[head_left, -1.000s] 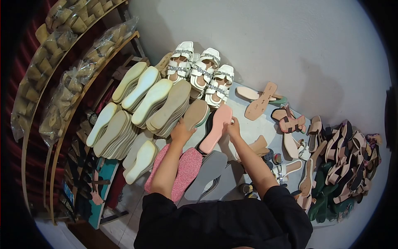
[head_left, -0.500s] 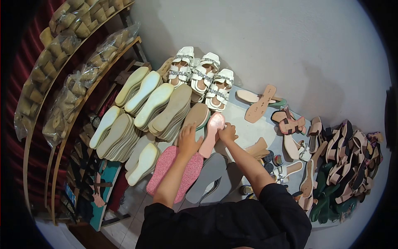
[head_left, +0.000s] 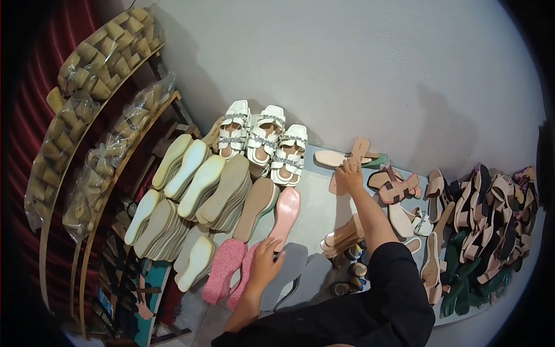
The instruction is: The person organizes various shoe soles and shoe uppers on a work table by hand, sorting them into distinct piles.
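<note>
A person's bare hands, seen from above with black sleeves [head_left: 399, 272] entering at the bottom of the frame, reach over a pale grey table [head_left: 317, 199] covered with shoe parts; the left hand [head_left: 266, 261], just below the centre, lies at the lower end of a smooth, glossy pink shoe sole [head_left: 288, 207], its fingers slightly apart, though whether they pinch it cannot be told; the right hand [head_left: 350, 175], right of centre, is over a flat tan insole [head_left: 361, 148] with small dark marks, its fingers spread across it, and whether they grip or merely rest cannot be told; beside that insole lies a pale beige sole [head_left: 329, 158]; a brown sole with a green edge [head_left: 254, 211] stands just left of the pink one; speckled pink soles [head_left: 223, 272] and plain grey soles [head_left: 287, 269] sit at lower centre; stacks of cream and tan soles [head_left: 202, 184] fill the left of centre, with white sandals with silvery straps [head_left: 287, 155] above; mixed sandals [head_left: 491, 220] heap at the right; bagged wooden heel blocks [head_left: 110, 52] line curved shelves at upper left.
</note>
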A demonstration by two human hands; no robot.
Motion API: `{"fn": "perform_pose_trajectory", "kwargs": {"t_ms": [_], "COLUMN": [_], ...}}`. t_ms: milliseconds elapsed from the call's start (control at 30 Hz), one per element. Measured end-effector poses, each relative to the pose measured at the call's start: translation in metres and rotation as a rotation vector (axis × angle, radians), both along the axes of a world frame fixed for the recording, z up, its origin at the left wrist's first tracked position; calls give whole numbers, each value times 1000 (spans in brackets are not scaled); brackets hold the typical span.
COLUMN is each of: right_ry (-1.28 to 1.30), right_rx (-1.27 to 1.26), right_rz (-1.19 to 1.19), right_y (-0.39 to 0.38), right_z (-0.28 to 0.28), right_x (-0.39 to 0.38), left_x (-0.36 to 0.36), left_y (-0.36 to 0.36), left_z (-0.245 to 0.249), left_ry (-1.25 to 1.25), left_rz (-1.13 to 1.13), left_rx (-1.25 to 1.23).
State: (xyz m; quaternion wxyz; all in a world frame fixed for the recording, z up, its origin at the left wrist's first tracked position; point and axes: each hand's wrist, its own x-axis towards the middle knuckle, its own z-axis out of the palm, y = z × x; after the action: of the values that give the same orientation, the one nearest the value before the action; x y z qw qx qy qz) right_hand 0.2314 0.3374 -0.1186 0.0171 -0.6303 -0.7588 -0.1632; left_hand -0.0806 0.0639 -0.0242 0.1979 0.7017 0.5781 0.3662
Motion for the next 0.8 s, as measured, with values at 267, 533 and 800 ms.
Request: {"fn": "perform_pose_trajectory", "kwargs": {"t_ms": [267, 533, 800], "right_ry": [110, 1197, 1080], "right_rx": [135, 466, -437], "right_rz": [162, -96, 195], "right_y": [-25, -90, -203], "right_z": [12, 103, 66], "right_x": [34, 48, 32], "left_x": [-35, -10, 48], "left_y": [-48, -43, -70], "left_z": [10, 43, 49], "left_ry": [-104, -168, -191], "left_rz": [237, 148, -82], "left_rx": [-43, 163, 133]}}
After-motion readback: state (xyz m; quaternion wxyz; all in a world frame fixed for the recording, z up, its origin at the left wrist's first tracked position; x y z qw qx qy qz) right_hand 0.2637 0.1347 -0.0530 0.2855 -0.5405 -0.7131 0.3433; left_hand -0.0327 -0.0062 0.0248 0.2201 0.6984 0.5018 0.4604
